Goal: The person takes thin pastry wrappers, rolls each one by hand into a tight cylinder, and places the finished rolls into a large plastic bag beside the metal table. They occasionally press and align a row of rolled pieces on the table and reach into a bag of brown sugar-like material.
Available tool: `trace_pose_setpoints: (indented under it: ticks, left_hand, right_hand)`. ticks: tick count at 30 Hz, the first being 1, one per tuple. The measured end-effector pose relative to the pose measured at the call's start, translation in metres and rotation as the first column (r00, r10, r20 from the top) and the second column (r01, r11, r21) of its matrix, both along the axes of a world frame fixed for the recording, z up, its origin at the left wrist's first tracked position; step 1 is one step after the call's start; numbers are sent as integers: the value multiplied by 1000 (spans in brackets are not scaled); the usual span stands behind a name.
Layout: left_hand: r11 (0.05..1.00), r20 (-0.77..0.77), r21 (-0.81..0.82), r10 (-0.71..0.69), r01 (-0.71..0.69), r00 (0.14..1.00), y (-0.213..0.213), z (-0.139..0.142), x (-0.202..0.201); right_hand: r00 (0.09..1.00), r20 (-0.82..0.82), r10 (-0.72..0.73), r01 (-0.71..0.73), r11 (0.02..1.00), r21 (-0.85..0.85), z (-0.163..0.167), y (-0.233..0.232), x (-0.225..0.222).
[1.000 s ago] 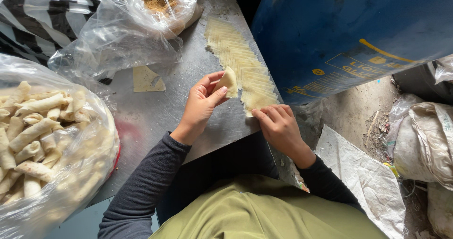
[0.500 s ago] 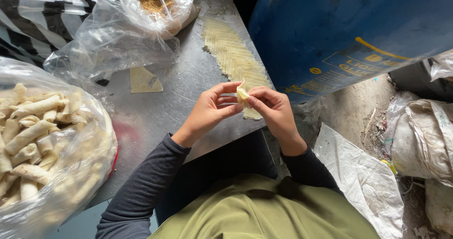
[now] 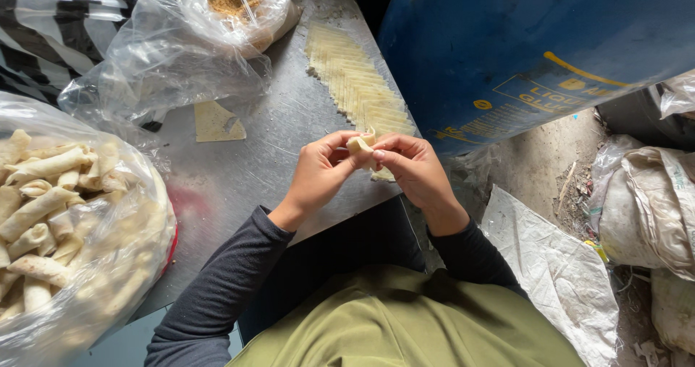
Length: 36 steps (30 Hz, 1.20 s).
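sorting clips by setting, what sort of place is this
Probably a small, informal food-making workspace, not a home kitchen. Both hands fold a pastry strip over a metal table, beside a fanned row of wrappers, a bag of finished rolls and a blue drum.

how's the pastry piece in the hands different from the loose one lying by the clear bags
The pastry piece is pinched between the left hand and right hand, held up off the metal table; the loose sheet lies apart, untouched. The held one is folded into a small lump; the loose one is flat, with a straight edge. Both are pale yellow dough.
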State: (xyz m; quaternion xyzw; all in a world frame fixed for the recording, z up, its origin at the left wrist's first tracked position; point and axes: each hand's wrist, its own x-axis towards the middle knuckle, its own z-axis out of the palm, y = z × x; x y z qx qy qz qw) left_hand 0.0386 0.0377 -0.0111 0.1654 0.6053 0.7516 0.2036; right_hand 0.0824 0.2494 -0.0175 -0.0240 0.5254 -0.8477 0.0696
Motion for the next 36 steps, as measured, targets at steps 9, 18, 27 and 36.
trace_pose_setpoints:
  ticks: [9,18,27,36]
  left_hand:
    - [987,95,158,-49,33,994,-4,1,-6]
    - [976,177,214,3,-41,984,-10,-1,-11]
    - [959,293,244,67,-142,954,-14,0,-19]
    - [937,239,232,204,-260,949,-9,9,27]
  right_hand:
    - [994,88,-58,66,994,-83,5,-2,-8]
    - [971,186,-147,183,964,-195,-1,14,-19]
    - [777,-595,-205,612,471,636,6,42,13]
    - [642,-671,371,689,105,718,8,20,43]
